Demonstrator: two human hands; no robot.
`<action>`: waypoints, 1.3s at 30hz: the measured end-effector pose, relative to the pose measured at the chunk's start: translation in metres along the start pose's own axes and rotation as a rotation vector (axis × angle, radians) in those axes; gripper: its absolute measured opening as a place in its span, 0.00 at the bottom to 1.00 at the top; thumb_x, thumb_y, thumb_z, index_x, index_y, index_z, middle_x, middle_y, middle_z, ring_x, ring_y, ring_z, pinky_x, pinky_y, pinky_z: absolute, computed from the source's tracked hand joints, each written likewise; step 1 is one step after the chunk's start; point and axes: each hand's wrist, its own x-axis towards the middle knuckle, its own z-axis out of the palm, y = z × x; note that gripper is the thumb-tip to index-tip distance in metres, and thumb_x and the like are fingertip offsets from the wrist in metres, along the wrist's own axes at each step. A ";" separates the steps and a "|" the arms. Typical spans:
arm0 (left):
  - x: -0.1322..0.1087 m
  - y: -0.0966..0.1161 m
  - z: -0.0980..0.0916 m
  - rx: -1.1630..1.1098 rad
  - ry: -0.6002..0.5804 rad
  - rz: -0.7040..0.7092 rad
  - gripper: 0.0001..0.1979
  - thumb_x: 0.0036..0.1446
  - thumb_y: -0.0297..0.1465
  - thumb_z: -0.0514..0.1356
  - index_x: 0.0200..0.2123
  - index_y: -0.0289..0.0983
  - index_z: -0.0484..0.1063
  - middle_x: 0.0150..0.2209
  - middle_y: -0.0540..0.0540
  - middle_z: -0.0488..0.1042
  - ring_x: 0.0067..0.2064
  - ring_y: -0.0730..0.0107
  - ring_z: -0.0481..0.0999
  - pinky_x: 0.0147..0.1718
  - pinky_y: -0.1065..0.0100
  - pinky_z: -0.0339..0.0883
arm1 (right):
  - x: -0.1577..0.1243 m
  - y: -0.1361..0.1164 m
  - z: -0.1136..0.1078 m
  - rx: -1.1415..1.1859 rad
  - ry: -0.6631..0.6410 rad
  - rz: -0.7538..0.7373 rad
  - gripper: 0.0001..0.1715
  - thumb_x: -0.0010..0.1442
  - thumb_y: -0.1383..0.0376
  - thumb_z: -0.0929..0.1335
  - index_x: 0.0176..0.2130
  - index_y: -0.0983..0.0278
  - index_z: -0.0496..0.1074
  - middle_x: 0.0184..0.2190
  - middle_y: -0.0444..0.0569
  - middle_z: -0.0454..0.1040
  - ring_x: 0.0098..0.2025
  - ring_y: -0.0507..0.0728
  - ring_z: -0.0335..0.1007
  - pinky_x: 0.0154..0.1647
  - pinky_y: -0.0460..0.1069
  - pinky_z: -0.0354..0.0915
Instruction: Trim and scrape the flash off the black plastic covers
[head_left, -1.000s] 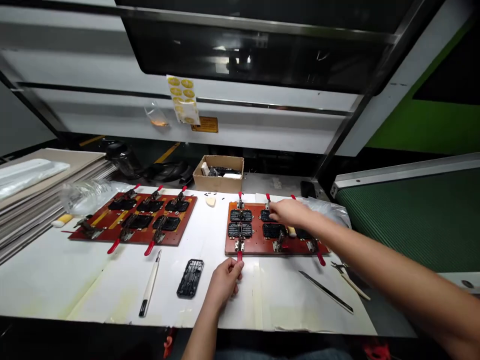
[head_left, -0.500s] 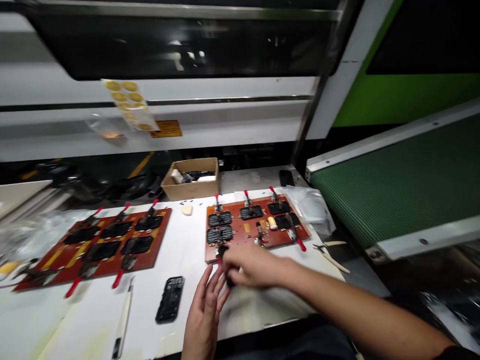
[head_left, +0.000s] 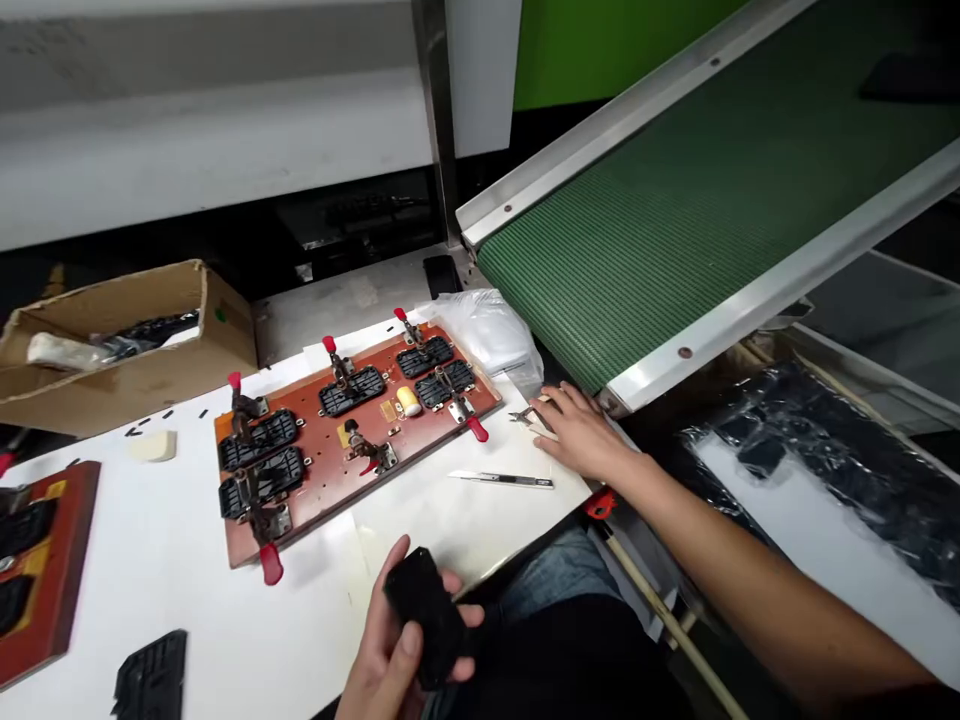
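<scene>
The left hand point(head_left: 397, 650) holds a small black plastic part point(head_left: 427, 615) at the near edge of the white table point(head_left: 165, 560) — the fingers curl around it and the thumb presses on its side, so the grip is closed on the part. The right hand point(head_left: 581, 430) is stretched out to the far right edge of the table, palm down with the fingers spread and open, and it rests on a small pair of cutters point(head_left: 529, 418) with pale handles; it is not closed around them. Just beside that hand, a little nearer to the person, a thin knife point(head_left: 501, 480) lies flat on the table. Between the two hands sits a red-brown board point(head_left: 330, 455) with black parts clamped on it and red-tipped clamp handles — one red handle point(head_left: 270, 563) sticks out at its near corner. A small yellow roll point(head_left: 409, 400) lies on the board. Another black part point(head_left: 154, 675) lies flat on the table at the bottom left. Behind the board is a cardboard box point(head_left: 120, 345) and a clear plastic bag point(head_left: 487, 330). A green belt point(head_left: 675, 200) slopes up on the right, just past the right hand.
</scene>
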 end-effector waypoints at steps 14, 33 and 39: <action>-0.035 0.002 -0.014 -0.328 -0.157 0.239 0.51 0.59 0.34 0.72 0.73 0.64 0.44 0.62 0.43 0.74 0.53 0.52 0.83 0.41 0.59 0.84 | -0.073 -0.125 -0.056 0.337 -0.028 -0.880 0.26 0.68 0.56 0.70 0.63 0.55 0.72 0.52 0.55 0.72 0.53 0.65 0.69 0.52 0.60 0.68; -0.047 -0.020 -0.016 -0.272 -0.040 0.308 0.56 0.55 0.45 0.72 0.76 0.56 0.39 0.65 0.36 0.71 0.61 0.41 0.77 0.58 0.42 0.72 | -0.083 -0.177 -0.061 0.268 0.087 -0.970 0.15 0.66 0.58 0.71 0.48 0.62 0.80 0.48 0.56 0.76 0.50 0.66 0.68 0.53 0.62 0.62; -0.042 -0.019 -0.014 -0.195 0.013 0.221 0.60 0.50 0.53 0.73 0.76 0.56 0.39 0.66 0.37 0.70 0.61 0.38 0.76 0.57 0.42 0.74 | -0.076 -0.175 -0.059 0.251 0.119 -0.964 0.07 0.65 0.61 0.72 0.39 0.62 0.80 0.37 0.53 0.75 0.41 0.61 0.66 0.45 0.58 0.61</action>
